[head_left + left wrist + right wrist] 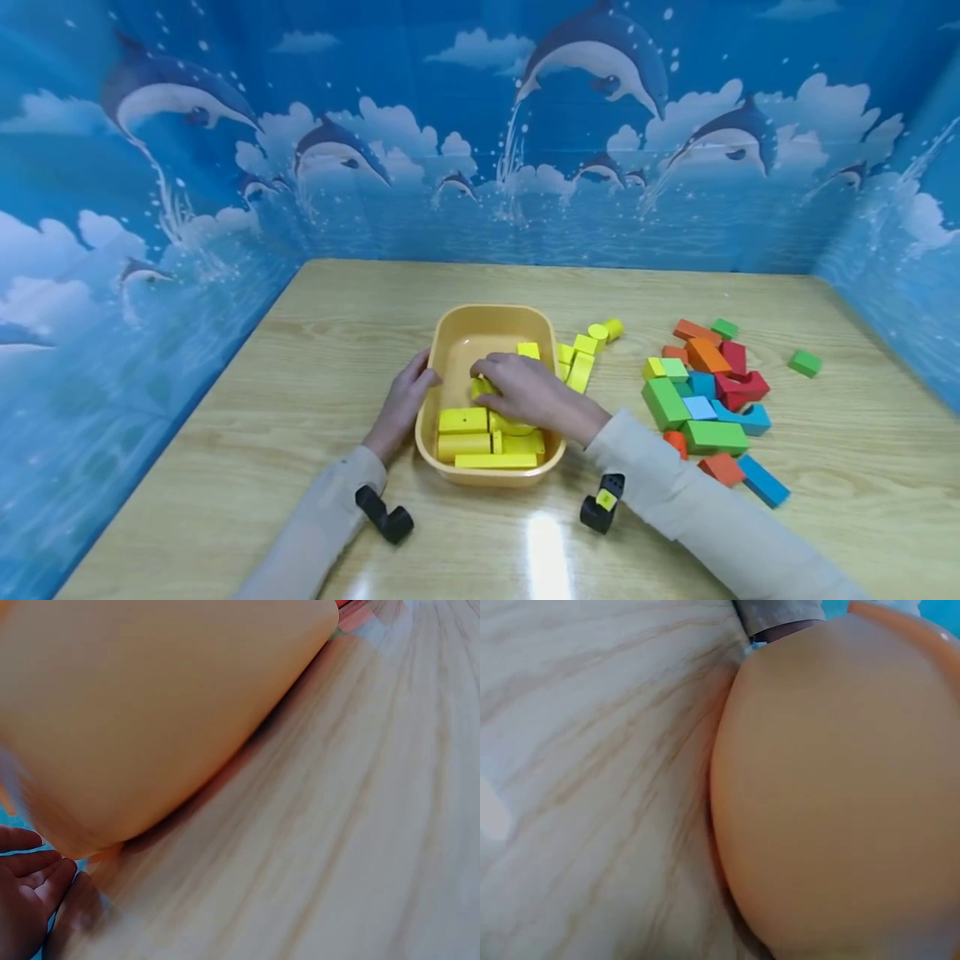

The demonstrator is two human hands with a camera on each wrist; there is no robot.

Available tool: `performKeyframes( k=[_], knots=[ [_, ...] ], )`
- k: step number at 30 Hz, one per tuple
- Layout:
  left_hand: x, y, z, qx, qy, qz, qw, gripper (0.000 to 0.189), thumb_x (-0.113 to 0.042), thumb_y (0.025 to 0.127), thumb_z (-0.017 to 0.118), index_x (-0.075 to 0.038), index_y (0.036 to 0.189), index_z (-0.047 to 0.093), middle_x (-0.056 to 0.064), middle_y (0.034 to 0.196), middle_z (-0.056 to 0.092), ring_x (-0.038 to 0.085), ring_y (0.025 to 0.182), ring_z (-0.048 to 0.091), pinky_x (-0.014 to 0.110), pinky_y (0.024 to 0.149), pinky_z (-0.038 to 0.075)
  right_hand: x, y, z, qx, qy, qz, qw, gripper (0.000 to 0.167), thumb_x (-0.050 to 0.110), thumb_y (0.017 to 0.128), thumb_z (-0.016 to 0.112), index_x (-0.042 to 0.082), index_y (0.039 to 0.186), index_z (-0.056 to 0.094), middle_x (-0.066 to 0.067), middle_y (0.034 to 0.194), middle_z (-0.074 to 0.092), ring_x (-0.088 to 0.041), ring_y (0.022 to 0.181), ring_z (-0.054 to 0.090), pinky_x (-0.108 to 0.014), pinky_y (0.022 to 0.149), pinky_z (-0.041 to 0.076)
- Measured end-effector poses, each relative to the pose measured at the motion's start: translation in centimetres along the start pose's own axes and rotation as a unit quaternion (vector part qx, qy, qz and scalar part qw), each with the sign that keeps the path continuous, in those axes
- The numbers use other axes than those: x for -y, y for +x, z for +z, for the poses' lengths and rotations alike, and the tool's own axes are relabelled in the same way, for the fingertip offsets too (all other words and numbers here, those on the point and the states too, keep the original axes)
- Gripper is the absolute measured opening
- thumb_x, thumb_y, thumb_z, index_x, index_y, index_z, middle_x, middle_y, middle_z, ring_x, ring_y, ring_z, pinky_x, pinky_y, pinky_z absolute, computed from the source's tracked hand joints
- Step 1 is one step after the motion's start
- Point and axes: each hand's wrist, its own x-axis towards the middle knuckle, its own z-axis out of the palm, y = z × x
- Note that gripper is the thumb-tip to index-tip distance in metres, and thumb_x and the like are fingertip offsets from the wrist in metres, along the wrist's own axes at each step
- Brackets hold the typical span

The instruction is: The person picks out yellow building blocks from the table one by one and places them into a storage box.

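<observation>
A tan plastic tub (480, 477) stands on the table with several yellow wooden blocks (464, 421) laid in its near half. My right hand (521, 387) reaches in over the tub's right wall, its curled fingers gripping a small yellow block (482, 387) above the others. The palm and fingers partly cover that block. At the tub's left wall rests my left hand (405, 400), thumb by the rim. In the left wrist view its fingers (34, 862) lie loosely extended against the outer wall. The right wrist view shows the tub's wall (832, 787), but not the right hand's fingers.
More yellow blocks (581, 372) lie just right of the tub, with yellow cylinders (612, 328) behind them. Farther right is a pile of green (664, 403), blue (763, 481), red and orange blocks. One green block (805, 362) lies apart. Dolphin-printed curtains (480, 208) enclose the table.
</observation>
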Motion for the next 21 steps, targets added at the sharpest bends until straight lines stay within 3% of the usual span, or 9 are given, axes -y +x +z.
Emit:
performKeyframes(
  k=[6, 15, 18, 21],
  knots=[
    [0.13, -0.02, -0.09, -0.001, 0.003, -0.002, 1.0000, 0.060, -0.012, 0.085, 0.044, -0.002, 0.144, 0.041, 0.022, 0.143, 0.045, 0.035, 0.119, 0.053, 0.045, 0.100, 0.044, 0.19, -0.04, 0.40, 0.016, -0.065, -0.024, 0.9974, 0.026, 0.020, 0.089, 0.068, 0.011, 0.114, 0.069, -0.002, 0.093, 0.065, -0.015, 0.079, 0.061, -0.029, 0.069, 0.052],
    [0.12, -0.05, -0.04, 0.003, -0.010, 0.009, 0.9999, 0.058, -0.009, 0.086, 0.043, 0.000, 0.143, 0.042, 0.023, 0.140, 0.047, 0.035, 0.118, 0.053, 0.045, 0.100, 0.044, 0.27, -0.49, 0.43, 0.022, -0.096, -0.039, 0.9944, 0.023, 0.020, 0.091, 0.065, 0.016, 0.113, 0.072, -0.001, 0.091, 0.065, -0.015, 0.078, 0.060, -0.028, 0.070, 0.052],
    [-0.01, -0.09, -0.04, 0.004, -0.009, 0.007, 0.9999, 0.059, -0.010, 0.086, 0.043, -0.001, 0.144, 0.041, 0.023, 0.141, 0.046, 0.034, 0.119, 0.052, 0.045, 0.101, 0.043, 0.09, -0.54, 0.24, 0.000, -0.080, -0.052, 0.9955, 0.022, 0.018, 0.092, 0.063, 0.015, 0.112, 0.072, -0.002, 0.094, 0.065, -0.017, 0.082, 0.059, -0.030, 0.073, 0.051],
    [-0.05, -0.10, -0.07, 0.004, -0.007, 0.003, 1.0000, 0.060, -0.010, 0.086, 0.044, -0.001, 0.144, 0.040, 0.023, 0.142, 0.045, 0.034, 0.120, 0.051, 0.045, 0.102, 0.042, -0.43, -0.50, -0.29, -0.069, -0.045, -0.059, 0.9949, 0.019, 0.012, 0.092, 0.063, 0.011, 0.109, 0.072, -0.005, 0.099, 0.067, -0.021, 0.090, 0.060, -0.035, 0.079, 0.050]
  ],
)
